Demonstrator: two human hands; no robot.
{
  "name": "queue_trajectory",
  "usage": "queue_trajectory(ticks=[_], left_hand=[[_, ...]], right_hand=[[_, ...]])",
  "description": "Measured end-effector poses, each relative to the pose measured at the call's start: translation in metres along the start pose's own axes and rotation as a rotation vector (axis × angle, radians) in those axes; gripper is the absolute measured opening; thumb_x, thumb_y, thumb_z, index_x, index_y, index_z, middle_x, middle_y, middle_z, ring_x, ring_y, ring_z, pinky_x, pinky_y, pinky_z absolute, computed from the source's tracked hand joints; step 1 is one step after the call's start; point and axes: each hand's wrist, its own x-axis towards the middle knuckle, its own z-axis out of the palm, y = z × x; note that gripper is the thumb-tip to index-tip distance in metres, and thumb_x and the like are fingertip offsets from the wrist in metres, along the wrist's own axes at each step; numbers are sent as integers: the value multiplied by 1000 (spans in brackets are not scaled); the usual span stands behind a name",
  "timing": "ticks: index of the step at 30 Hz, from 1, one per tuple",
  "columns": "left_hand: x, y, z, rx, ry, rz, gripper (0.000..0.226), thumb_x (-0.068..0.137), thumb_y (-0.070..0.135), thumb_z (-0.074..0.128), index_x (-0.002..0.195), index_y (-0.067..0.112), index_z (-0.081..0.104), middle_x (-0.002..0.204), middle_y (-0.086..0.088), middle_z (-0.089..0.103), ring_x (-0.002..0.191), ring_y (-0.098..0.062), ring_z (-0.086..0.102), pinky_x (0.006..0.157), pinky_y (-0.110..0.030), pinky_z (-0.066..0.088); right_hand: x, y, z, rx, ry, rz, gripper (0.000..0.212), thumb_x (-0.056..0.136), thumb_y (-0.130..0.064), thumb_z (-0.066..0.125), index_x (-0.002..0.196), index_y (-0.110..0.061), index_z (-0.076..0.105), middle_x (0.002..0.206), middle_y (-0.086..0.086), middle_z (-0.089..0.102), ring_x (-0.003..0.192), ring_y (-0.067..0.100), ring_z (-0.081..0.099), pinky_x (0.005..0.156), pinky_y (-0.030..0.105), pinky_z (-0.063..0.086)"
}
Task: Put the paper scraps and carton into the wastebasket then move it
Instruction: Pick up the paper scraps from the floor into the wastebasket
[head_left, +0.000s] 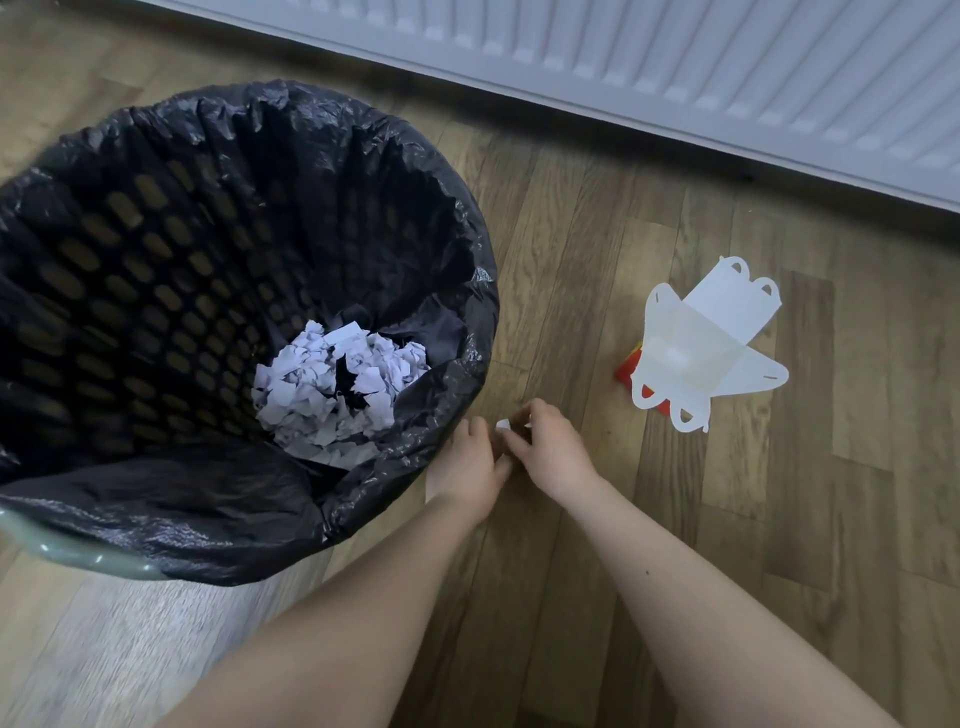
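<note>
A wastebasket (78, 545) with a perforated wall and a black bin liner (291, 156) fills the left of the head view. A heap of torn white paper scraps (332, 395) lies at its bottom. Just right of its rim, low over the floor, my left hand (467, 462) and my right hand (550, 447) meet, fingers pinched around a small white paper scrap (503, 426). Further right on the floor lies the carton (711, 343), an unfolded white box with red and yellow print showing at its left edge.
The floor (675, 545) is brown wood-look laminate. A white ribbed radiator (675, 67) runs along the wall at the top.
</note>
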Motion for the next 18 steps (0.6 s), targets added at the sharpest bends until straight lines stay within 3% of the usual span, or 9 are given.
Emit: queue_trajectory(ticks=[9, 14, 18], left_hand=[[2, -6, 10, -20, -29, -12, 27, 91, 29, 50, 106, 8, 55, 114, -11, 55, 104, -28, 55, 81, -39, 45], [-1, -5, 8, -16, 8, -7, 28, 93, 27, 47, 110, 5, 49, 117, -14, 54, 108, -29, 53, 84, -37, 42], [-3, -7, 0, -92, 35, -12, 31, 90, 25, 53, 113, 6, 46, 119, -12, 53, 109, -27, 52, 83, -32, 39]], right_hand=[[11, -8, 5, -111, 63, 7, 21, 91, -19, 55, 104, -3, 56, 111, 16, 60, 99, 33, 59, 79, 41, 49], [11, -7, 3, -134, 11, -48, 20, 91, -17, 52, 102, 0, 57, 110, 18, 59, 101, 34, 58, 80, 41, 47], [14, -4, -4, 116, 39, -25, 12, 91, -17, 54, 94, -5, 53, 105, 12, 55, 91, 23, 53, 75, 29, 39]])
